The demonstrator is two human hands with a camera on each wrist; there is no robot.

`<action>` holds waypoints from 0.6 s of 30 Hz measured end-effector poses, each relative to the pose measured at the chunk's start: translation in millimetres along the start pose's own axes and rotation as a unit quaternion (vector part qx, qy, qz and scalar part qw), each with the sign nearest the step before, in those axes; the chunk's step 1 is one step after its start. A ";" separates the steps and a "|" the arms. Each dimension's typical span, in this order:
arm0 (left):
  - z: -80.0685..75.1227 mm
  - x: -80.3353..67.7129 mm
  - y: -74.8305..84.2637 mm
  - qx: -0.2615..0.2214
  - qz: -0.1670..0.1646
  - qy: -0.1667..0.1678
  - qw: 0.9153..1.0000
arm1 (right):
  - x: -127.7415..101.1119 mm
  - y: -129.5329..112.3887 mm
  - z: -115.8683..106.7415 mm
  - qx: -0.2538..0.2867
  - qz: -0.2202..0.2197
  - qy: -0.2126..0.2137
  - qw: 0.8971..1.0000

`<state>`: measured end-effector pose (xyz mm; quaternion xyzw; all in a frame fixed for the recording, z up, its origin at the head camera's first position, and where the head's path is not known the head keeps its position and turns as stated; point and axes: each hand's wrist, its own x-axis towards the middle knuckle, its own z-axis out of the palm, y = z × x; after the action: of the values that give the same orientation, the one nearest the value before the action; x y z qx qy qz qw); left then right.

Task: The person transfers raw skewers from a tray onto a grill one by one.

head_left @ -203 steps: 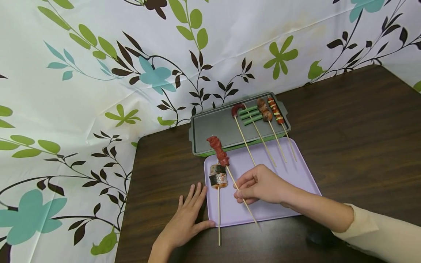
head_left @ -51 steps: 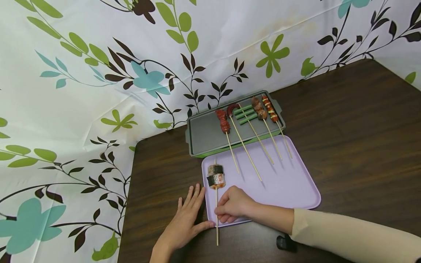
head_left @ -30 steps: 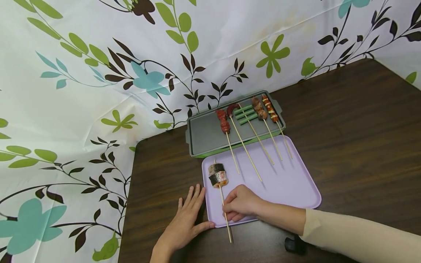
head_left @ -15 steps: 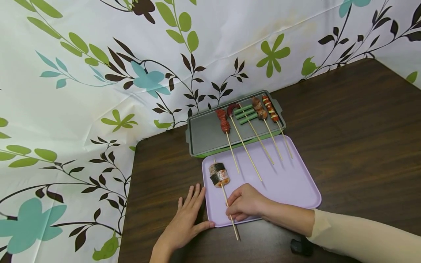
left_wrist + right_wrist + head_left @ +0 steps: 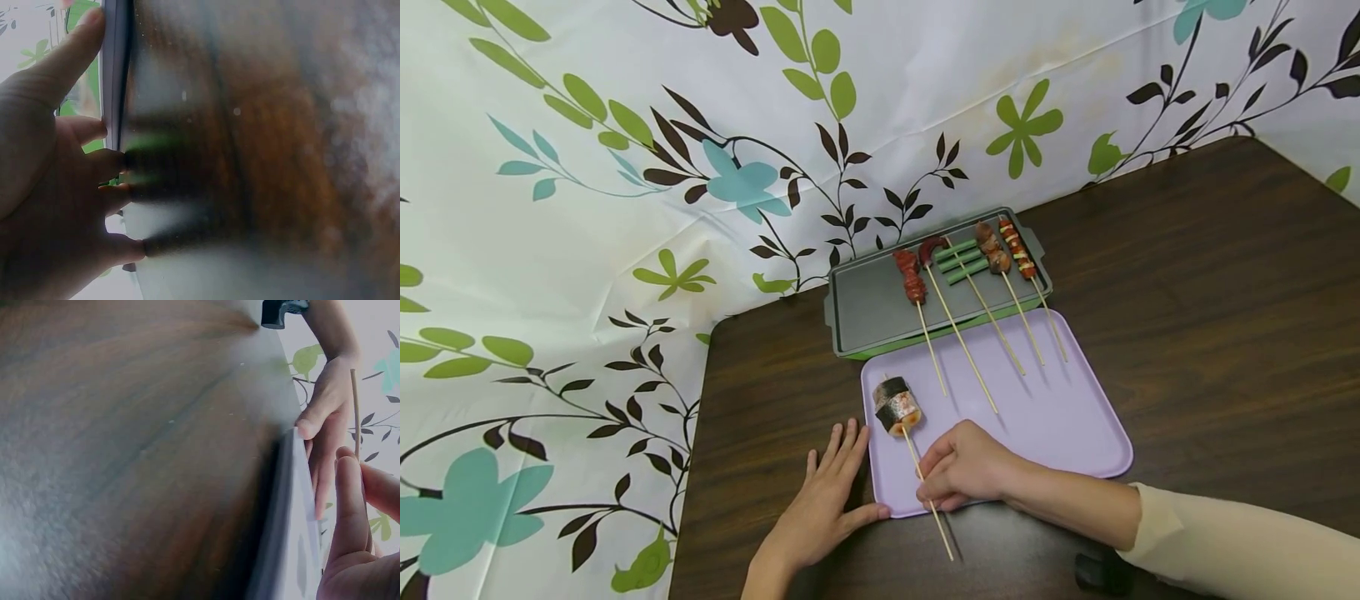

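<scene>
In the head view my right hand (image 5: 966,467) pinches the stick of a fish skewer (image 5: 897,407), whose dark-skinned, rolled pieces sit above the left part of a lilac tray (image 5: 1037,425). The skewer slants, its lower end past the tray's front edge. Whether it is lifted clear of the tray I cannot tell. Flat on the table, my left hand (image 5: 823,496) has its fingers spread and its thumb at the tray's front left corner. In the right wrist view the stick (image 5: 357,412) stands between thumb and fingers.
Behind the tray, a grey grill plate (image 5: 868,304) with a green base carries a red meat skewer (image 5: 910,277), a curled dark-red skewer (image 5: 929,248), a green vegetable skewer (image 5: 962,260), a brown meat skewer (image 5: 992,247) and a red-and-yellow skewer (image 5: 1017,247). A patterned cloth (image 5: 925,100) hangs behind.
Earlier my right hand held the red meat skewer, which now lies on the grill plate. It then took the fish skewer's stick, whose lower end has swung right. My left hand stayed put.
</scene>
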<state>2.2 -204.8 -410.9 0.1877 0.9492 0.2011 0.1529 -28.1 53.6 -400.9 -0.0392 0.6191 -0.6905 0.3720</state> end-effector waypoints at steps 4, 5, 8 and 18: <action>0.0 0.0 0.4 0.000 0.002 0.000 1.000 | -5.3 -5.8 -0.8 0.001 -0.014 -0.012 1.000; -0.2 0.1 0.4 0.001 0.003 0.000 1.000 | -6.0 -7.6 -0.9 0.002 -0.017 -0.015 1.000; -0.6 0.2 0.5 0.004 0.003 -0.001 1.000 | -7.5 -15.1 -1.0 0.005 -0.029 -0.027 0.999; -0.1 0.5 -0.2 0.002 0.003 -0.007 1.000 | 6.4 -59.7 -10.1 -0.030 -0.062 -0.015 0.997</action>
<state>1.6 -204.9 -411.0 0.1919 0.9480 0.1986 0.1582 -65.6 55.7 -353.0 -0.0993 0.6304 -0.6927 0.3360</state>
